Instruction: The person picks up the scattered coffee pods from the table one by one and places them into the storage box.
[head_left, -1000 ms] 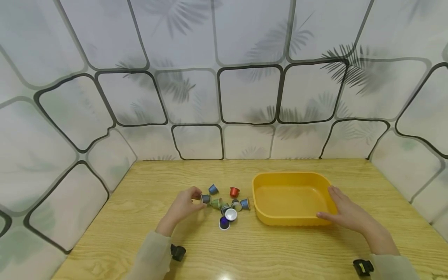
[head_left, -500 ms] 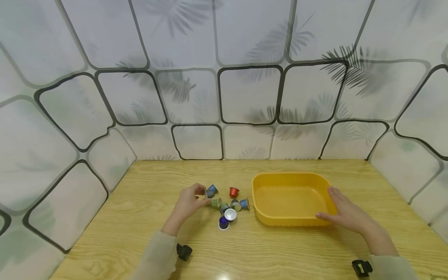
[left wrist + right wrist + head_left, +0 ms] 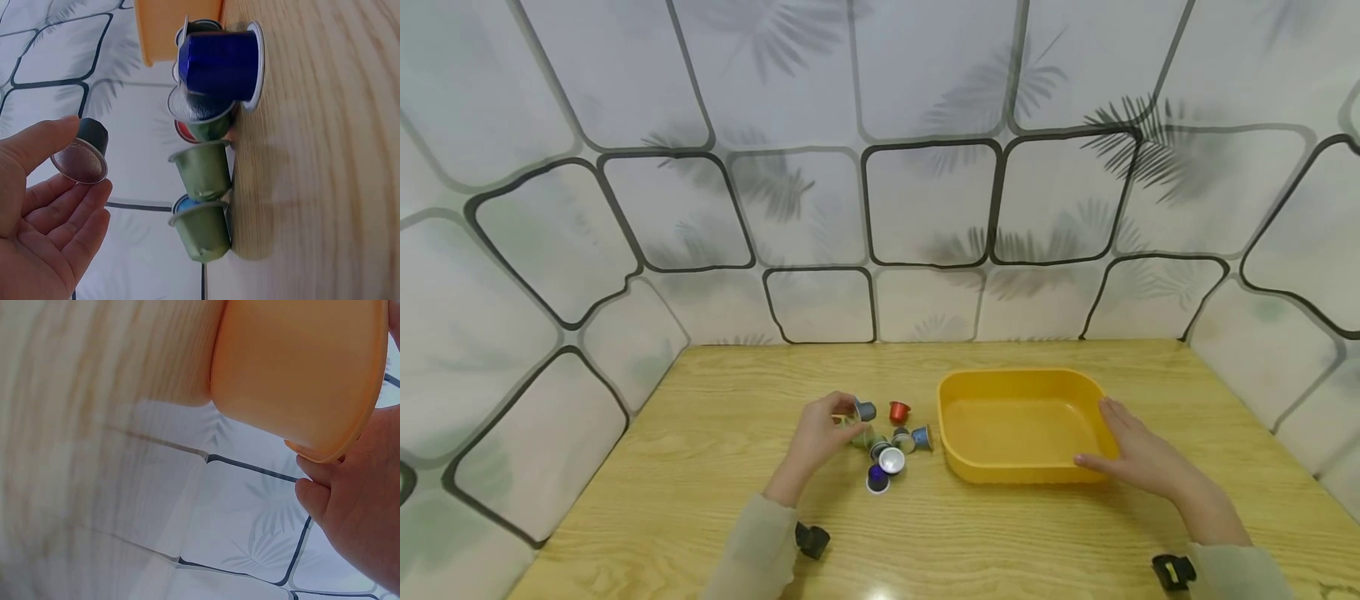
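My left hand (image 3: pixel 818 429) pinches a dark grey-green coffee capsule (image 3: pixel 92 142) between thumb and fingers, its foil lid partly facing the left wrist view. The held capsule is lifted beside two green capsules (image 3: pixel 203 234) on the table. Close by lie a dark blue capsule (image 3: pixel 877 477), a capsule with its silver lid upward (image 3: pixel 892 460), a red capsule (image 3: pixel 898 412) and a blue capsule (image 3: pixel 922 437). At the right, my right hand (image 3: pixel 1150 450) holds the rim of a yellow basin (image 3: pixel 1033 476), thumb across the front corner and fingers at the side rim.
The wooden table (image 3: pixel 955 542) meets a patterned cloth backdrop (image 3: pixel 925 304) at the back and sides. Bare wood lies in front of the capsules and the basin. A black wrist device (image 3: pixel 812 540) sits on the left wrist, another black device (image 3: pixel 1173 572) on the right.
My left hand has moved right and slightly away from me, lifting the pinched capsule across the pile's left side. My right hand and the basin stay put.
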The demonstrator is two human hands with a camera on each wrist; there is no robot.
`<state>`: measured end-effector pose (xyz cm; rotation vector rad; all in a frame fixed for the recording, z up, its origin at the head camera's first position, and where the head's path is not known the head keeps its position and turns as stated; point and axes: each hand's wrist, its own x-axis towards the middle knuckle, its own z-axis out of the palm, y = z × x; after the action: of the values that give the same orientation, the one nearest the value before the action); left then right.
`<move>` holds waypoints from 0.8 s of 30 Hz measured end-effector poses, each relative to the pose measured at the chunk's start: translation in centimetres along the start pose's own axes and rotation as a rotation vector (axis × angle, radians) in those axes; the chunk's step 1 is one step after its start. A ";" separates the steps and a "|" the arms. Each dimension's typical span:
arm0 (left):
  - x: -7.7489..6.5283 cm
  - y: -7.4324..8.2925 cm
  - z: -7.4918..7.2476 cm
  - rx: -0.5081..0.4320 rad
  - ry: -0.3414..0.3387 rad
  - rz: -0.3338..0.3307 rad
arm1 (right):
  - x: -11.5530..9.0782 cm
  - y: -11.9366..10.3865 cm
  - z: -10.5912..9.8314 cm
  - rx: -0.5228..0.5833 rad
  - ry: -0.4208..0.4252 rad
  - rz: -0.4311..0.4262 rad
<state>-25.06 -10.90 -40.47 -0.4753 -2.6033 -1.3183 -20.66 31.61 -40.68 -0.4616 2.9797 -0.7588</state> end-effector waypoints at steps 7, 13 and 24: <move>0.3 0.7 1.0 -0.036 -0.038 0.023 | -0.1 0.1 0.0 0.007 0.000 -0.003; 0.7 1.6 2.0 -0.037 -0.063 0.011 | -0.1 0.0 -0.1 0.009 0.000 -0.001; 1.2 2.9 3.9 0.013 -0.076 0.101 | -0.2 -0.3 -0.1 -0.007 0.003 0.018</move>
<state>-25.22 -5.97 -40.23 -0.6580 -2.6088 -1.2748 -20.41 31.47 -40.45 -0.4337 2.9865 -0.7481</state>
